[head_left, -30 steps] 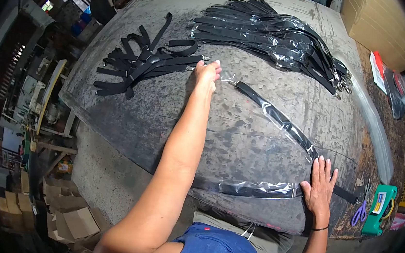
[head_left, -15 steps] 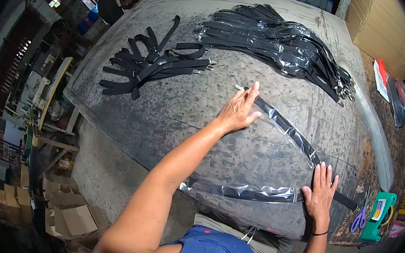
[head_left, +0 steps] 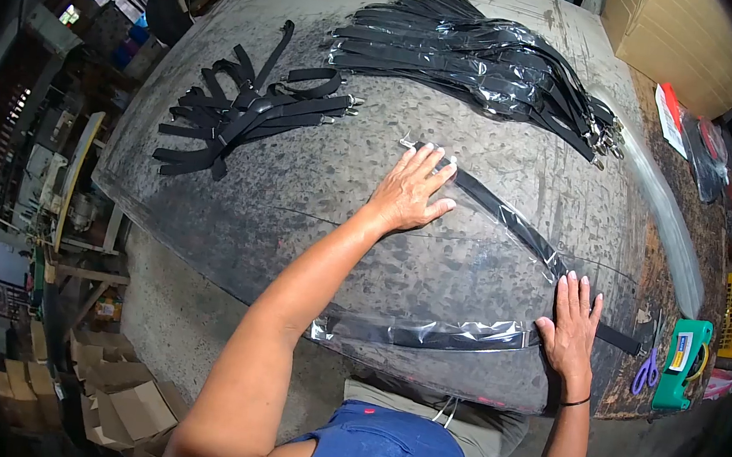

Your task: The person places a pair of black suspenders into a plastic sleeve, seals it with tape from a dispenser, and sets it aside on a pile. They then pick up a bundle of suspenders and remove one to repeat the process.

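A pair of black suspenders is spread on the table in front of me. Its upper strap (head_left: 516, 225) and lower strap (head_left: 453, 336) lie in clear plastic sleeves, and a short bare strap (head_left: 618, 338) runs out to the right. My left hand (head_left: 409, 190) rests flat, fingers spread, over the far end of the upper strap, where a bit of metal clip shows beyond the fingertips. My right hand (head_left: 570, 327) presses flat where the straps meet, hiding the join. Neither hand grips anything.
Sleeved suspenders (head_left: 487, 64) are heaped at the back, unsleeved ones (head_left: 254, 112) at back left. Along the right lie long clear plastic sleeves (head_left: 663, 204), purple scissors (head_left: 646, 372) and a green tape dispenser (head_left: 681, 365). A cardboard box (head_left: 683, 48) stands back right.
My left hand has flattened, with its fingers lowered and spread over the strap's end. My right hand stays on the join. The whole view has shifted slightly.
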Motion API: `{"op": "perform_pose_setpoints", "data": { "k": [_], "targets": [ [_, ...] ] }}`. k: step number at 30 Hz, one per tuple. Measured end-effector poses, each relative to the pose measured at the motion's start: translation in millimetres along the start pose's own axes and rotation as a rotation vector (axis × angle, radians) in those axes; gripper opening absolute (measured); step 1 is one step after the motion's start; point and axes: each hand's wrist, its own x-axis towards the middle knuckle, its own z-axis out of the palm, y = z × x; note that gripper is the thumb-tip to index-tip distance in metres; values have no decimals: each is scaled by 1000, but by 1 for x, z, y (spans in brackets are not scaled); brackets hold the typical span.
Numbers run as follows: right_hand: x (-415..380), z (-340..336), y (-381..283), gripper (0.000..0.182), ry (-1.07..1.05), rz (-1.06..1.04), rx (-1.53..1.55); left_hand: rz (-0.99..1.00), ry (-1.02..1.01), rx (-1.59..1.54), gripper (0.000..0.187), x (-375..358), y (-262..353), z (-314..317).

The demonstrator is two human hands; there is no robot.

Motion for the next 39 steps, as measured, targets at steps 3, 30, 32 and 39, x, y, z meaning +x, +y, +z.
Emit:
{"op": "perform_pose_setpoints", "data": {
  "k": [3,30,32,39],
  "targets": [
    [0,-1,-1,75,-1,4,2,-14,-22,21,64,1,0,-1],
    [0,-1,-2,72,18,9,-4,-43,-19,9,63,1,3,-5],
    [1,-1,-2,73,19,13,-7,-45,-25,13,63,1,4,-7],
    [-1,-1,-1,77,5,29,31,-43,-23,22,63,1,3,-3]
  ]
}}
